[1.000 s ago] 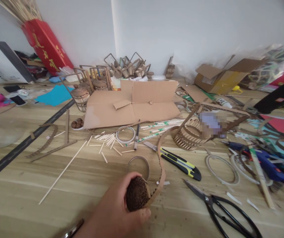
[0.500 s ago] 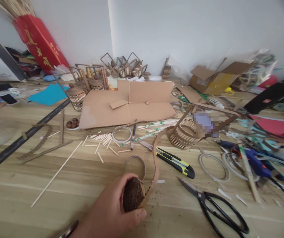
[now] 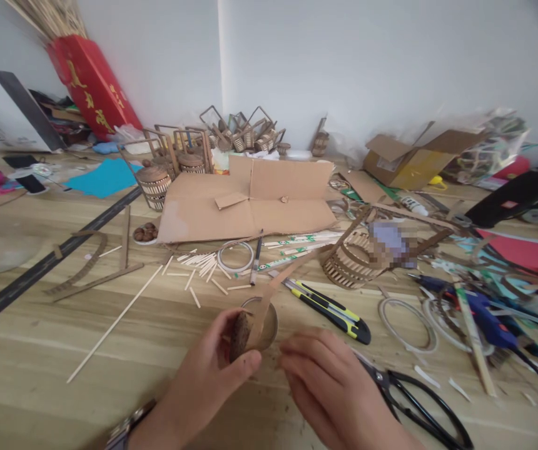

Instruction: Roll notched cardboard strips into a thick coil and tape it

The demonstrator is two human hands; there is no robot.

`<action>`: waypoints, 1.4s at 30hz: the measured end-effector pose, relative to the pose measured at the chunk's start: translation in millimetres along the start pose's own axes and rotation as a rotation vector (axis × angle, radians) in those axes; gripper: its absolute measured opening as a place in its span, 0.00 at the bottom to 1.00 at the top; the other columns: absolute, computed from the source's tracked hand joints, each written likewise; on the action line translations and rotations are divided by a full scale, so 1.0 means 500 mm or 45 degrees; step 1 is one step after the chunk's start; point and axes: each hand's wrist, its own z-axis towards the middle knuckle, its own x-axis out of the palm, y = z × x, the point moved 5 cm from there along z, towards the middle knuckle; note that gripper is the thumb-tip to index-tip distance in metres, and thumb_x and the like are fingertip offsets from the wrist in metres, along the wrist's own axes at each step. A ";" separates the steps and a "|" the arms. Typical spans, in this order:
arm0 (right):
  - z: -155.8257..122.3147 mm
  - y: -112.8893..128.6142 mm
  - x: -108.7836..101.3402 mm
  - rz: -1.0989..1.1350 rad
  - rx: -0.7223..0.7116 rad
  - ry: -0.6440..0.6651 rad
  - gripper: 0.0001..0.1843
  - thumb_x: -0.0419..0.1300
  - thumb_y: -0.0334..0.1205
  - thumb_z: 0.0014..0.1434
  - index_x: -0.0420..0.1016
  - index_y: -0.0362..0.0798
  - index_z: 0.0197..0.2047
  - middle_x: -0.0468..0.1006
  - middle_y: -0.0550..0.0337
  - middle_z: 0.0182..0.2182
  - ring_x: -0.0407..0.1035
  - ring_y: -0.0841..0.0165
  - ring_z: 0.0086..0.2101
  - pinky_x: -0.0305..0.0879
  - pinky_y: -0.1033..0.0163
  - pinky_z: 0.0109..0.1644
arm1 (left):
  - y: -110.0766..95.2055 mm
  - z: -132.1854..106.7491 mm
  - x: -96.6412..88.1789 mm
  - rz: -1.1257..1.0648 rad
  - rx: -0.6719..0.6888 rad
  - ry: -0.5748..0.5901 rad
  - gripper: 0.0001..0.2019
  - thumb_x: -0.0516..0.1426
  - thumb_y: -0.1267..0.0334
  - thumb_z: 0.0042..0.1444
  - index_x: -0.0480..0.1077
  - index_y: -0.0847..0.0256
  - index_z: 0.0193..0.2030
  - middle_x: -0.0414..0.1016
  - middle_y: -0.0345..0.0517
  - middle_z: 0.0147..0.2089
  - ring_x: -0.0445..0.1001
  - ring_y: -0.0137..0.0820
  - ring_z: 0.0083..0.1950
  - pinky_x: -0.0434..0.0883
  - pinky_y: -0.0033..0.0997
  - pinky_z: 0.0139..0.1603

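My left hand (image 3: 208,381) is closed around a rolled coil of corrugated cardboard strip (image 3: 239,334), turned on edge. The strip's loose tail (image 3: 292,265) runs up and to the right toward a slatted cardboard basket (image 3: 348,262). My right hand (image 3: 334,387) lies just right of the coil, fingers together and curved over the floor, holding nothing that I can see. A tape ring (image 3: 266,315) sits right behind the coil. A yellow-black utility knife (image 3: 329,303) lies beyond my right hand, and black scissors (image 3: 419,403) lie partly under it.
Flattened cardboard (image 3: 250,200) lies at centre back with small woven baskets (image 3: 154,184) behind it. Short sticks (image 3: 203,262), a long stick (image 3: 114,325), a blue glue gun (image 3: 480,309), wire rings (image 3: 407,315) and paper scraps clutter the wooden floor.
My right hand has come into view beside the coil. My left hand has turned the coil on edge and lifted it slightly, and the strip's tail now stretches straighter.
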 end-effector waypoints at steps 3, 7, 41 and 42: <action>0.013 -0.032 0.060 0.039 0.086 0.127 0.11 0.54 0.32 0.67 0.75 0.45 0.50 0.81 0.52 0.44 0.72 0.60 0.47 0.72 0.52 0.51 | 0.001 0.003 0.000 -0.061 0.026 0.011 0.25 0.61 0.49 0.57 0.64 0.59 0.57 0.75 0.51 0.55 0.71 0.46 0.59 0.67 0.42 0.59; -0.003 -0.049 0.101 0.072 0.139 0.235 0.13 0.62 0.31 0.63 0.75 0.49 0.50 0.81 0.56 0.43 0.71 0.58 0.48 0.67 0.49 0.55 | -0.004 0.002 0.006 -0.088 0.048 0.052 0.27 0.62 0.46 0.55 0.64 0.59 0.55 0.76 0.52 0.54 0.71 0.48 0.58 0.68 0.42 0.57; -0.016 -0.061 0.110 0.215 0.188 0.218 0.10 0.57 0.26 0.63 0.73 0.50 0.43 0.79 0.58 0.42 0.68 0.61 0.48 0.56 0.52 0.61 | -0.022 -0.007 0.014 0.008 0.063 0.158 0.28 0.64 0.49 0.49 0.67 0.59 0.54 0.75 0.48 0.45 0.73 0.40 0.46 0.71 0.35 0.46; -0.016 -0.061 0.110 0.213 0.191 0.217 0.10 0.57 0.26 0.63 0.73 0.50 0.43 0.79 0.58 0.43 0.68 0.61 0.48 0.56 0.52 0.61 | -0.023 -0.008 0.015 -0.001 0.066 0.164 0.27 0.64 0.50 0.49 0.67 0.59 0.53 0.75 0.47 0.45 0.73 0.40 0.46 0.71 0.35 0.46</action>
